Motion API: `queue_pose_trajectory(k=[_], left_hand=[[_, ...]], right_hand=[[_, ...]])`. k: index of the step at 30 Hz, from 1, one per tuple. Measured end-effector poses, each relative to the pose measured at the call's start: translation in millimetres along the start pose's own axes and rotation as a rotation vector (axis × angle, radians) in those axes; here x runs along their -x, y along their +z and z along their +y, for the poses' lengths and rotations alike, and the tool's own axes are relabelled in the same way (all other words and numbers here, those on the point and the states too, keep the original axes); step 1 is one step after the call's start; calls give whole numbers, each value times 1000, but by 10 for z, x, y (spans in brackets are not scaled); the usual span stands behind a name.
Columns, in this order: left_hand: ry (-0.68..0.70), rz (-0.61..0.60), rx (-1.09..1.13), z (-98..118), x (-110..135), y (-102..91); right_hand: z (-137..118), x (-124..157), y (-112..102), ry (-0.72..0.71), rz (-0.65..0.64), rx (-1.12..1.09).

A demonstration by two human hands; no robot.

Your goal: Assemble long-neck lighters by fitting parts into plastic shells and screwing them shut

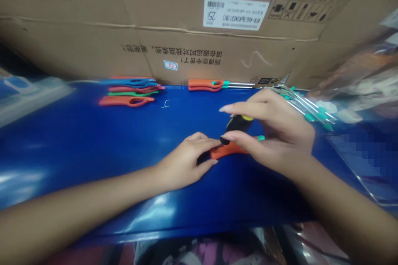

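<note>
Right now your left hand (186, 161) pins the orange handle (228, 150) flat on the desk (93, 145), its length running sideways toward your right hand (276, 132), which grips a screwdriver (238, 123) just above it, tilted down-left at the handle.

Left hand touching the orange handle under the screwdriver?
Touching. Head view shows the left hand pinching one end of the orange handle, no gap visible; the right hand holds the screwdriver over it.
</note>
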State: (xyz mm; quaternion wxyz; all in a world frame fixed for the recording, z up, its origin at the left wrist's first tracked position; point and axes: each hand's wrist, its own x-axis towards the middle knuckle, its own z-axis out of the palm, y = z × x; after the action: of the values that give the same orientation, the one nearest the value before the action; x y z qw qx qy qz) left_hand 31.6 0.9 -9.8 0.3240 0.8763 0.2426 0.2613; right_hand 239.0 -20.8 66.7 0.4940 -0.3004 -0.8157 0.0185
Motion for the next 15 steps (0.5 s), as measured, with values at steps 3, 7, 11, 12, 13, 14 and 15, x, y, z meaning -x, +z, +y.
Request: queue_pose_trajectory(k=[3,7,11,12,13,14,15], left_hand=[[2,-5,3,6,1,-3],[7,-13,-11,25,-2,-9],[2,-1,7,41,-11,-17],[-2,-2,11,44,-13,-20],[-6,-7,10,46,-16,-24],[-9,-14,6,47,-19,-26],[-10,-20,0,47,-20,-29]], right_hand=[[-6,0,-26,53,-131,-14],[-49,2,-48,108,-228,-163],[-86,11,-18,-23,-95,8],[-92,12,-14,-44,-95,20],[-96,10,-15,-47,-117,3],[-99,6,-20,-33,-156,-39],[-101,0,-28,-8,-195,-96]])
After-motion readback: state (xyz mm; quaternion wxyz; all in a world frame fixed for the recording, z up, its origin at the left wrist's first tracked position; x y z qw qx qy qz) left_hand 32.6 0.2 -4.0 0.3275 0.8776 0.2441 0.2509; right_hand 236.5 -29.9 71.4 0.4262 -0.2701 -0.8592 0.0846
